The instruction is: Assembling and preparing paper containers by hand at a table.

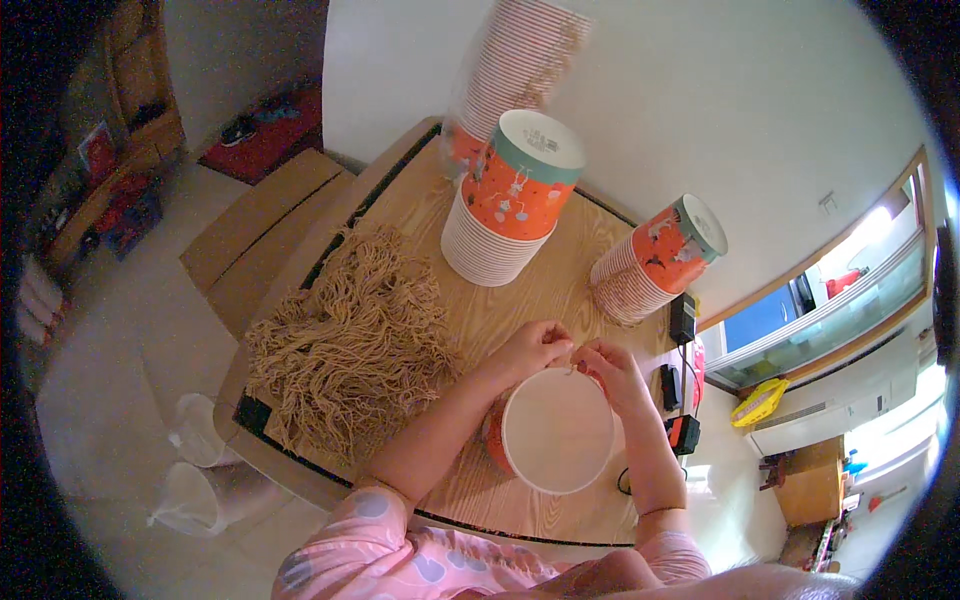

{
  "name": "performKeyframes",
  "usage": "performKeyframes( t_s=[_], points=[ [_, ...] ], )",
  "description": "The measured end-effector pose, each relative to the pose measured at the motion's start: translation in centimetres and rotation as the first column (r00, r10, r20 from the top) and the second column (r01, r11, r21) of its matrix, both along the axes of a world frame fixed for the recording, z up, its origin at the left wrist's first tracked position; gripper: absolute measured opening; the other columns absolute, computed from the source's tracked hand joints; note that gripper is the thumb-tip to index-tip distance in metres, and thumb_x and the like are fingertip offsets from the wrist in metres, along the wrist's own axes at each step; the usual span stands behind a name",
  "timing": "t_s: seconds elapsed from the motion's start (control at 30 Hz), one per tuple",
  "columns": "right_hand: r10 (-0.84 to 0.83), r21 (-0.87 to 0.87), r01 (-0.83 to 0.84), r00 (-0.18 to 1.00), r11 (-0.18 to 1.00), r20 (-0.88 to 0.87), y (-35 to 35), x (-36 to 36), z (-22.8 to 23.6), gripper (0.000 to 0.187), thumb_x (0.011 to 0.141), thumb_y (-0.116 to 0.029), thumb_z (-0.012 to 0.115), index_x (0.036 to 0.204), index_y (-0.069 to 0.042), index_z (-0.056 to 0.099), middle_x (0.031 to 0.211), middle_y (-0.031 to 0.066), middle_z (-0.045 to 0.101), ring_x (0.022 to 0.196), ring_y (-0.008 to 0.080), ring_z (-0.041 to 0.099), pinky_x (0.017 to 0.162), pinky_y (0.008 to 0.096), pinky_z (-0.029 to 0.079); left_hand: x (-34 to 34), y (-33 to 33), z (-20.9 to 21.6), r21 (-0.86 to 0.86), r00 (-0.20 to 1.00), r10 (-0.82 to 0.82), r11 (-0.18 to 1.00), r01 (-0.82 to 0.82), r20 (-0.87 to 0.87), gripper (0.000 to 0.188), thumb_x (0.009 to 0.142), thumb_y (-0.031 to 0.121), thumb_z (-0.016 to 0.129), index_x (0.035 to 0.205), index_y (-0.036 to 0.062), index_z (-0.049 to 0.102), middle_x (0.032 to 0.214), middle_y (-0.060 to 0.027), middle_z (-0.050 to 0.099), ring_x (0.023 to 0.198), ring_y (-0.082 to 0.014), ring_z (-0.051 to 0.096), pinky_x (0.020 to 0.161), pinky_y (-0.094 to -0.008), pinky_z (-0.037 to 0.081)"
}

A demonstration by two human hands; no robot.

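A large orange paper bucket (558, 432) stands before me on the wooden table, its white open mouth facing up. At the far side of its rim, my left hand (538, 348) is closed in a pinch. Close beside it my right hand (610, 372) is also pinched, by the rim's far right. Something thin and tan shows between the fingertips, too small to tell for sure; it resembles cord. Left of my left forearm lies a big loose heap of tan twine cords (350, 345).
Upside-down stacks of orange paper buckets stand at the table's back (500, 240) and back right (650, 270); a plastic-wrapped stack (525, 60) is behind. Black power adapters (683, 435) line the right edge. A cardboard box (260, 235) and bagged white containers (195, 495) sit left of the table.
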State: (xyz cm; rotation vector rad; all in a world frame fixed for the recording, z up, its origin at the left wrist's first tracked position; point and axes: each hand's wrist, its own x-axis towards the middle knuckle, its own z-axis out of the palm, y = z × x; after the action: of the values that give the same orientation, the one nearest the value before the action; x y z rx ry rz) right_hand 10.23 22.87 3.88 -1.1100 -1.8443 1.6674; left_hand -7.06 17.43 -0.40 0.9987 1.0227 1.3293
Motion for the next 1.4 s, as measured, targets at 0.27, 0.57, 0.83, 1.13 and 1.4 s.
performKeyframes(
  t_s=[0.27,0.57,0.83,1.13,1.4],
  points=[
    [0.127,-0.176,-0.122,0.992,0.977,0.012,2.1,-0.1,-1.9,0.008,0.087,-0.009,0.056,0.094,-0.004,0.059,0.081,0.0014,0.059,0.07,0.0078,0.055,0.063,0.0206,0.046,0.8,0.8,-1.7,0.244,0.943,0.313,0.929,-0.279,-0.114,0.017,0.086,0.019,0.06,0.092,0.004,0.057,0.078,-0.0032,0.06,0.072,-0.0146,0.057,0.067,-0.0284,0.046],
    [0.095,-0.278,-0.11,0.993,0.954,-0.065,2.1,-0.3,-1.4,0.014,0.084,-0.016,0.063,0.094,-0.006,0.062,0.079,-0.0009,0.059,0.068,0.0092,0.056,0.061,0.0219,0.045,1.0,1.4,-2.2,0.23,0.932,0.328,0.93,-0.288,-0.157,0.018,0.085,0.017,0.059,0.092,0.0011,0.054,0.082,-0.0093,0.061,0.075,-0.0179,0.059,0.07,-0.0322,0.047],
    [-0.001,-0.125,0.002,1.0,0.992,0.016,1.2,-0.8,-1.0,0.014,0.086,-0.018,0.061,0.089,-0.004,0.062,0.078,0.0,0.06,0.07,0.0089,0.055,0.063,0.0225,0.045,1.0,0.9,-1.3,0.191,0.941,0.332,0.93,-0.315,-0.069,0.013,0.084,0.015,0.06,0.089,0.0036,0.056,0.079,-0.0046,0.059,0.072,-0.0136,0.055,0.066,-0.0283,0.046],
    [0.063,0.335,-0.093,0.993,0.938,0.099,-0.1,-1.3,-0.8,0.01,0.081,-0.01,0.066,0.083,-0.004,0.059,0.076,-0.0002,0.061,0.07,0.0087,0.056,0.066,0.0237,0.046,0.5,0.6,-0.6,0.117,0.962,0.267,0.959,-0.26,-0.051,0.014,0.084,0.015,0.06,0.088,0.0028,0.056,0.075,-0.0025,0.057,0.065,-0.0109,0.052,0.06,-0.0272,0.045],
    [0.078,0.395,-0.124,0.988,0.91,0.129,-0.3,-1.6,-0.8,0.011,0.08,-0.01,0.067,0.084,-0.004,0.058,0.076,-0.0001,0.062,0.072,0.0083,0.057,0.068,0.0239,0.046,0.4,0.4,-0.1,0.12,0.965,0.255,0.961,-0.247,-0.054,0.013,0.084,0.014,0.06,0.087,0.002,0.056,0.074,-0.003,0.058,0.064,-0.0114,0.053,0.06,-0.0269,0.045]
  ],
)
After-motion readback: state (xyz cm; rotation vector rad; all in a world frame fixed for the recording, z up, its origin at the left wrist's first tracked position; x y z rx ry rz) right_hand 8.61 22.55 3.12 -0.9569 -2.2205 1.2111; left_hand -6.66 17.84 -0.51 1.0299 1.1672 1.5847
